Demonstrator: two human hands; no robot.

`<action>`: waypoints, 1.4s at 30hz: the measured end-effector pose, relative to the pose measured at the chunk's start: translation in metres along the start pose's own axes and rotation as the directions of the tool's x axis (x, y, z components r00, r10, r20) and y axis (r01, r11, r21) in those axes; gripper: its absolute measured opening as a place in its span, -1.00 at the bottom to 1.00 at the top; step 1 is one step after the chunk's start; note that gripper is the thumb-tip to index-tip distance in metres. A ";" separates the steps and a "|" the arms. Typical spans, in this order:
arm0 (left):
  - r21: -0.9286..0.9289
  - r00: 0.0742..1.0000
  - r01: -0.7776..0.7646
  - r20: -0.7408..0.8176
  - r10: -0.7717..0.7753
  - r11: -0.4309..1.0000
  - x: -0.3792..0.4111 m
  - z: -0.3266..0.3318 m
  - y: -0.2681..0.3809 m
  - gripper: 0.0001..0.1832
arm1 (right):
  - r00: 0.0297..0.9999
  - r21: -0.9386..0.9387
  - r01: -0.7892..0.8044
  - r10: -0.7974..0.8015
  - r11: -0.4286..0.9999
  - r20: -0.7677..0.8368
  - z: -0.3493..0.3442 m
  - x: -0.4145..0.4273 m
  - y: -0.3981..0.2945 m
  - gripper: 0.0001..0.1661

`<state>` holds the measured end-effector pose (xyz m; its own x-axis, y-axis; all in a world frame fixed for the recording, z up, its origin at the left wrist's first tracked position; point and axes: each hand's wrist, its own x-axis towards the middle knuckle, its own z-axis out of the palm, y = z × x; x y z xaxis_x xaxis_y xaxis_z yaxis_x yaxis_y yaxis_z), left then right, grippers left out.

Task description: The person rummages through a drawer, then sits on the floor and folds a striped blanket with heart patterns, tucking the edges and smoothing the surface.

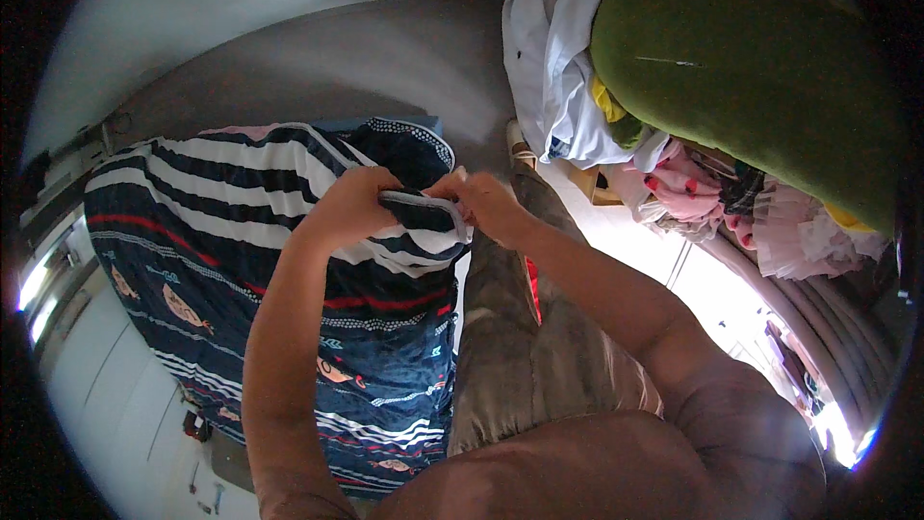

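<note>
A dark navy blanket (209, 289) with white and red stripes and small printed figures hangs before me, spread to the left and downward. My left hand (357, 206) grips its upper part, thumb over the grey-bound edge. At the blanket's right corner, my right hand (491, 206) pinches the same bound edge. A short folded stretch of the edge lies between the two hands. Part of the blanket's middle is hidden behind my left forearm. Shiny brown fabric (505, 361) is below and beside the blanket's right side.
A green upholstered piece of furniture (743, 94) stands at the upper right, with a white cloth (559, 72) draped at its end. Pink garments (686, 188) and pale tulle (801, 231) are heaped along it. A grey-brown curtain (830, 325) hangs at the far right.
</note>
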<state>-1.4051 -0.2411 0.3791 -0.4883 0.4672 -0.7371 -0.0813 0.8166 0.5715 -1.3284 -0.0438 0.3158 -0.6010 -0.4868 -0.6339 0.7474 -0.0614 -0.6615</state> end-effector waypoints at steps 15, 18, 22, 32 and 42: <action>0.081 0.918 -0.006 0.395 -0.026 0.997 0.019 -0.023 0.009 -0.65 | 0.962 -0.294 0.253 -0.272 0.922 -0.026 0.003 -0.004 -0.004 -0.65; -0.005 0.900 0.036 0.434 -0.030 0.999 0.018 -0.025 0.004 -0.64 | 0.971 -0.265 0.235 -0.240 0.935 0.014 0.001 -0.002 -0.005 -0.66; -0.105 0.915 0.073 0.403 -0.024 0.992 0.017 -0.020 -0.006 -0.60 | 0.985 -0.230 0.168 -0.154 0.959 0.078 -0.002 -0.001 -0.012 -0.66; -0.219 0.988 -0.023 0.146 0.056 0.975 -0.001 -0.001 -0.003 -0.54 | 0.981 -0.156 0.161 -0.140 0.975 0.136 -0.008 0.011 -0.010 -0.57; -0.350 0.975 0.150 0.210 -0.079 0.925 0.007 0.008 -0.010 -0.72 | 0.991 -0.041 0.056 -0.050 0.998 0.122 -0.014 0.006 -0.008 -0.57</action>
<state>-1.4013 -0.2432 0.3653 -0.2875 0.4619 -0.8390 -0.4526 0.7065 0.5440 -1.3419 -0.0335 0.3116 -0.5990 -0.5854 -0.5463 0.7006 -0.0527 -0.7116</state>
